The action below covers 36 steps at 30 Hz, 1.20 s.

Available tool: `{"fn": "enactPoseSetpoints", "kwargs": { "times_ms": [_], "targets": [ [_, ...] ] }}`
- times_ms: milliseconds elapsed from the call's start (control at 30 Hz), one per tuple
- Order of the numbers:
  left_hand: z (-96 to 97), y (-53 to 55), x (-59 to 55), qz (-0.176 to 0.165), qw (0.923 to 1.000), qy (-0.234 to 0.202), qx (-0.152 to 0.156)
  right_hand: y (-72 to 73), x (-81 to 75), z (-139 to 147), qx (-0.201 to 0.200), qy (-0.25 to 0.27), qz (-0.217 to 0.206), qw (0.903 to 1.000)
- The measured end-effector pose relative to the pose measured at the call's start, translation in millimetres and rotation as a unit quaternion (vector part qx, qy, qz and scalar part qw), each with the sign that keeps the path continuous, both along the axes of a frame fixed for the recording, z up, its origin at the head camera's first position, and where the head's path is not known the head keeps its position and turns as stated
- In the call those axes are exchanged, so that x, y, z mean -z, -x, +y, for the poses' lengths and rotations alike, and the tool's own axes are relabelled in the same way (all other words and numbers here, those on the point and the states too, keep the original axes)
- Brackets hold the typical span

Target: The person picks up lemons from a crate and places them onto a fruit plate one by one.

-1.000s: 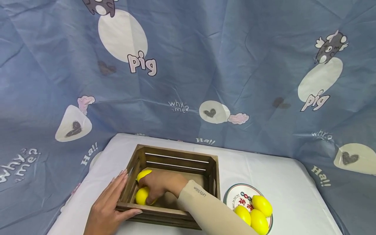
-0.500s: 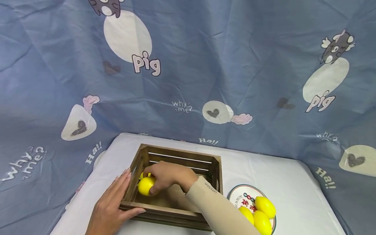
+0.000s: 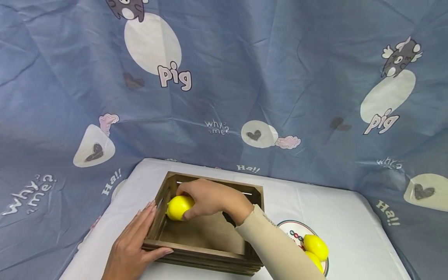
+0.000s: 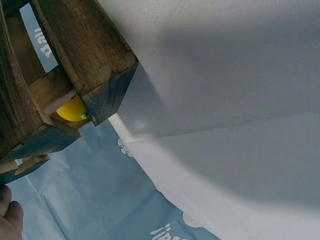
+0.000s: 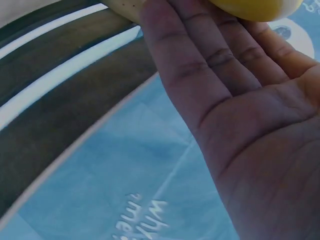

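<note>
Lemon tip (image 4: 85, 117) shows green only from our left wrist; in head view, our right hand (image 3: 211, 197) pinches a lemon (image 3: 178, 208), pointing long-ways to nine o'clock.

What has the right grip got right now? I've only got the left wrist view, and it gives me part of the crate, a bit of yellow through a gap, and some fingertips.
Observer: The head view shows the right grip holding a yellow lemon between thumb and fingers.

Operator: Okay, is there anything to the right of the crate?

Observer: Yes, a plate with at least two lemons on it.

Operator: And where's the thumb of the left grip?

Observer: It lies along the crate's near side, by the left corner.
</note>
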<state>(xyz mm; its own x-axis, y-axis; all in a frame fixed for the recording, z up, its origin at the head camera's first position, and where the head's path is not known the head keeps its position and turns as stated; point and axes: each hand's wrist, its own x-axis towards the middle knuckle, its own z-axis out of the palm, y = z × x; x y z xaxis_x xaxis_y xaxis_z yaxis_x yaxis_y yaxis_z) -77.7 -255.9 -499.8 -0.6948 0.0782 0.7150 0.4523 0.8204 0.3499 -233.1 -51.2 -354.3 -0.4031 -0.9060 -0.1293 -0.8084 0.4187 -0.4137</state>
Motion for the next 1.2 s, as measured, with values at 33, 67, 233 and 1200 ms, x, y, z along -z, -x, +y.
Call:
{"fn": "enactPoseSetpoints", "kwargs": {
  "times_ms": [33,67,233,1200],
  "targets": [
    [-0.2,-0.2,-0.2,0.000,1.0000,-0.001,0.000,-1.7,-2.2,1,0.001,0.002,0.003,1.0000],
    [-0.3,-0.4,-0.3,-0.002,1.0000,-0.003,0.001,-3.3,-3.6,2,0.003,0.004,0.004,1.0000],
    [0.3,-1.7,-1.2,-0.019,0.9998,-0.005,0.003,-9.8,-5.6,11,0.006,0.024,0.010,0.9997],
    [0.8,-9.9,-21.1,-0.176,0.9804,0.063,-0.061,-45.2,-6.7,98,0.067,0.133,0.060,0.9870]
  ]
}}
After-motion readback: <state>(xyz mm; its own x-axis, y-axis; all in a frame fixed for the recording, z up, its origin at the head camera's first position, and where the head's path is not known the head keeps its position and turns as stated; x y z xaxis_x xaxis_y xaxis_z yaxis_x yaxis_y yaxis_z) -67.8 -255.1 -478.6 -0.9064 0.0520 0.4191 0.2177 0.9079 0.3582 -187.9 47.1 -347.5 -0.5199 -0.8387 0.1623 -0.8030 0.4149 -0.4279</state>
